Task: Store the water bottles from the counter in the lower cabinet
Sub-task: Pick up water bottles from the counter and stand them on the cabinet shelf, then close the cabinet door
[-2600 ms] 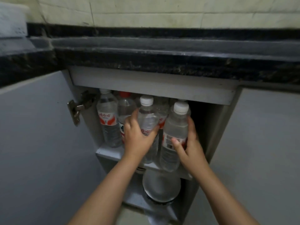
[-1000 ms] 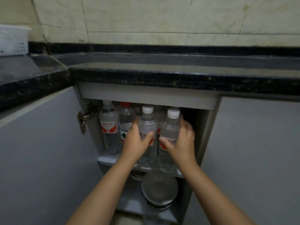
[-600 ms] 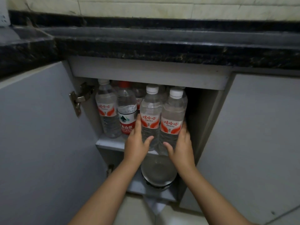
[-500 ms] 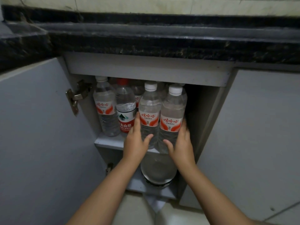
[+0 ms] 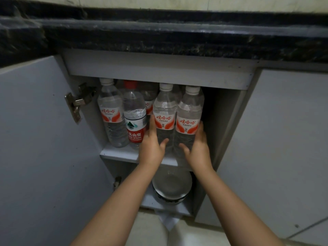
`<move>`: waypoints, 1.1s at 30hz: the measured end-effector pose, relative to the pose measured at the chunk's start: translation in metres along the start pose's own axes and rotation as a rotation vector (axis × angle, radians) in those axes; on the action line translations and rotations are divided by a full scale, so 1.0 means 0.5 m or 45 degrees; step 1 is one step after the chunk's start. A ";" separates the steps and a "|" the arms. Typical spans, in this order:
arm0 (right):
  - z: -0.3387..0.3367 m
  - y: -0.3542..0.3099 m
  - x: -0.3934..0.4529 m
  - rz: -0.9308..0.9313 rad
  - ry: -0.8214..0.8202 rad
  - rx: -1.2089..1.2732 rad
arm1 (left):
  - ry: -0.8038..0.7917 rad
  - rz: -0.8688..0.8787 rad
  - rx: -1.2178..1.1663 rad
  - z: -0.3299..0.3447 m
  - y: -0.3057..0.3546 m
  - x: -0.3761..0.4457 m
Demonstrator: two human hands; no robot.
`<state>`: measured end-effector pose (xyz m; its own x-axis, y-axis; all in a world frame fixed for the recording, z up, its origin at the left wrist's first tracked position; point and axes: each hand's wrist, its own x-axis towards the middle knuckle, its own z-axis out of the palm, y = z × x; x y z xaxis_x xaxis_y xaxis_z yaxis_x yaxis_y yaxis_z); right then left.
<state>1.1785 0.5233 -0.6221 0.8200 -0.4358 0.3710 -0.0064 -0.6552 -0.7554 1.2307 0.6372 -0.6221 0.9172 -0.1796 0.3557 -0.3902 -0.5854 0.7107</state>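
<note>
Two clear water bottles with white caps and red-and-white labels stand side by side at the front of the lower cabinet's upper shelf [image 5: 120, 154]. My left hand [image 5: 150, 144] grips the lower part of the left bottle [image 5: 164, 110], thumb across its front. My right hand [image 5: 198, 146] grips the lower part of the right bottle [image 5: 189, 110] in the same way. To their left stand another white-capped bottle [image 5: 111, 110] and a red-capped bottle [image 5: 134, 118]. More bottles [image 5: 149, 96] are partly hidden behind them.
The cabinet door [image 5: 44, 139] hangs open on the left with its metal hinge [image 5: 78, 102] showing. A steel bowl [image 5: 171, 185] sits on the bottom shelf below my hands. The dark stone counter [image 5: 159, 38] overhangs above. A shut door [image 5: 284, 139] is on the right.
Both hands slid down from the upper bodies of the two front bottles to their lower parts. The two bottles now stand upright on the shelf, and my view has dropped lower.
</note>
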 end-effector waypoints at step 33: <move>-0.161 -0.433 -0.114 -0.066 -0.783 -0.211 | 0.301 -0.151 0.735 -0.570 0.279 -0.193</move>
<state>1.0870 0.6404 -0.4363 0.9999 0.0005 -0.0101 -0.0059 -0.7740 -0.6331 1.0648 0.7981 -0.3845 0.8832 0.0536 0.4658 -0.1202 -0.9343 0.3356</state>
